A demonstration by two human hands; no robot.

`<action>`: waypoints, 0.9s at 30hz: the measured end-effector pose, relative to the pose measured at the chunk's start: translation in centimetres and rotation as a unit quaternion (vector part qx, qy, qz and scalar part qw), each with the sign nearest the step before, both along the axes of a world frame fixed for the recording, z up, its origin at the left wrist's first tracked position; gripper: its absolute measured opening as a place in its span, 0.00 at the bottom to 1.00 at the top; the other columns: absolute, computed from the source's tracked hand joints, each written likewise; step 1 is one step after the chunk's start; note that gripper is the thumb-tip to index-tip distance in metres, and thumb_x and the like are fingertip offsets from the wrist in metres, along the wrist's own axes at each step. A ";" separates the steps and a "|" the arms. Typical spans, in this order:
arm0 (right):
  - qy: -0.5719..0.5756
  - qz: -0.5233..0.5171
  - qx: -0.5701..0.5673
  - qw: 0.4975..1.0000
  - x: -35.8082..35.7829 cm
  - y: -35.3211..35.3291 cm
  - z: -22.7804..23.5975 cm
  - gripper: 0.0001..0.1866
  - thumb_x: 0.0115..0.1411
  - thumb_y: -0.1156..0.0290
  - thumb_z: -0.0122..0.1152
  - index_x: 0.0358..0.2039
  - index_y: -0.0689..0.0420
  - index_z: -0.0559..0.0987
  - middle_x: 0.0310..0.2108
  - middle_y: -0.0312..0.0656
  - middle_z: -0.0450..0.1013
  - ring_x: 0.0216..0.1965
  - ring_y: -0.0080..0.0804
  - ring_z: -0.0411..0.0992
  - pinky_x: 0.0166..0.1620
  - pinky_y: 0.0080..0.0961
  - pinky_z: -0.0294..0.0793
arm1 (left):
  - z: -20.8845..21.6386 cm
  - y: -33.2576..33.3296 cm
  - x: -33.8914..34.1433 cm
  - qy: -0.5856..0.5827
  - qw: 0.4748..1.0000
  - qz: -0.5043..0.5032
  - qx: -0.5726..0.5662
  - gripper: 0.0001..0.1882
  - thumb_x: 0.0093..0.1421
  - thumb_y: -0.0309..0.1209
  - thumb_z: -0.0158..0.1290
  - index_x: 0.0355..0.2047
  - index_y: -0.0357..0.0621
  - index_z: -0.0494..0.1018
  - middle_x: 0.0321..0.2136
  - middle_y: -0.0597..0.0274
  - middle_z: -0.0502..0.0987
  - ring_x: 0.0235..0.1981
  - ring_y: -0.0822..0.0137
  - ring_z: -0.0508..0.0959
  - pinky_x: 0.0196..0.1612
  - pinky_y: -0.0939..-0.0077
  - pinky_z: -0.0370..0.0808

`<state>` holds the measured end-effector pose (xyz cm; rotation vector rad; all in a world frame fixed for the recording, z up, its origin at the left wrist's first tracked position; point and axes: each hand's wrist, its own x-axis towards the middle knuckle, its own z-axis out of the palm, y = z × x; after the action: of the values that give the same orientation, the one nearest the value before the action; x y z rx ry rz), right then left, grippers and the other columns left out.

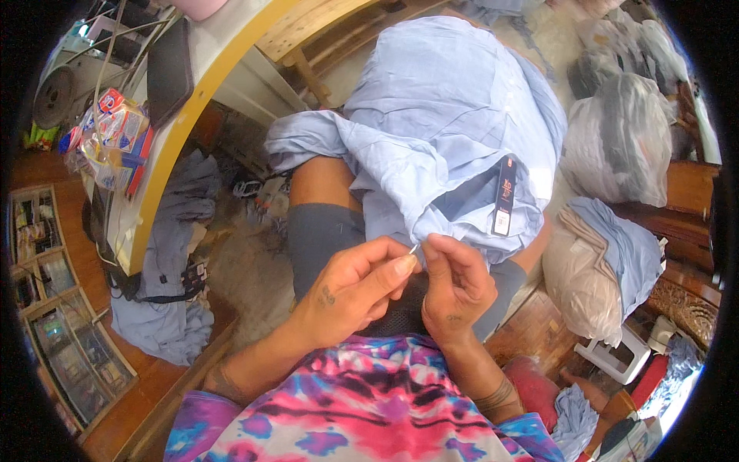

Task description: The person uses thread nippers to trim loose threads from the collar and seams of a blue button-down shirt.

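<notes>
A light blue shirt (454,85) is spread in a heap over my lap and knees. A dark hang tag (504,196) with a white label lies on it, beside a fold that gapes. My left hand (362,281) is closed in a pinch, with a small slim pale thing (414,249) showing at the thumb and forefinger; its kind cannot be made out. Right beside it, my right hand (458,289) pinches the near edge of the shirt between thumb and fingers. The fingertips of both hands almost meet there.
To the left stands a yellow-edged table (208,85) with a dark flat tablet-like thing (169,73) and a colourful plastic packet (115,142). Blue cloth (165,323) lies below it. On the right are stuffed plastic bags (620,138), folded garments (596,266) and a white stool (616,354).
</notes>
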<state>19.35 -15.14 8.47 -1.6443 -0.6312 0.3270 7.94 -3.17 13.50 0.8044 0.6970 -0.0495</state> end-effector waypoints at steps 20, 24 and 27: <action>0.258 0.029 0.102 0.960 -0.1 0.0 0.0 0.10 0.69 0.81 0.62 0.49 0.68 0.80 0.40 0.43 0.82 0.40 0.21 0.80 0.45 0.16 0.77 | -2.6 0.2 -0.7 -0.086 0.976 0.037 -0.198 0.17 0.77 0.40 0.47 0.50 0.37 0.73 0.29 0.63 0.72 0.13 0.83 0.60 0.14 0.88 0.55; 0.260 0.023 0.083 0.962 -0.1 0.5 0.8 0.10 0.68 0.81 0.63 0.49 0.68 0.80 0.39 0.42 0.82 0.39 0.20 0.80 0.44 0.15 0.77 | -2.5 0.0 -0.7 -0.065 0.986 0.042 -0.147 0.16 0.76 0.39 0.48 0.50 0.38 0.73 0.28 0.64 0.72 0.13 0.83 0.60 0.15 0.88 0.54; 0.269 0.017 0.078 0.960 -0.3 0.6 1.0 0.10 0.68 0.81 0.62 0.49 0.68 0.80 0.38 0.42 0.82 0.38 0.20 0.80 0.44 0.15 0.77 | -2.3 -0.1 -0.6 -0.050 0.990 0.046 -0.122 0.15 0.76 0.39 0.48 0.49 0.39 0.74 0.28 0.64 0.72 0.13 0.84 0.60 0.15 0.88 0.54</action>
<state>19.03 -14.49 9.47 -1.3147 -0.2632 0.7024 7.32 -3.31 11.24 0.5368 0.6184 -0.0105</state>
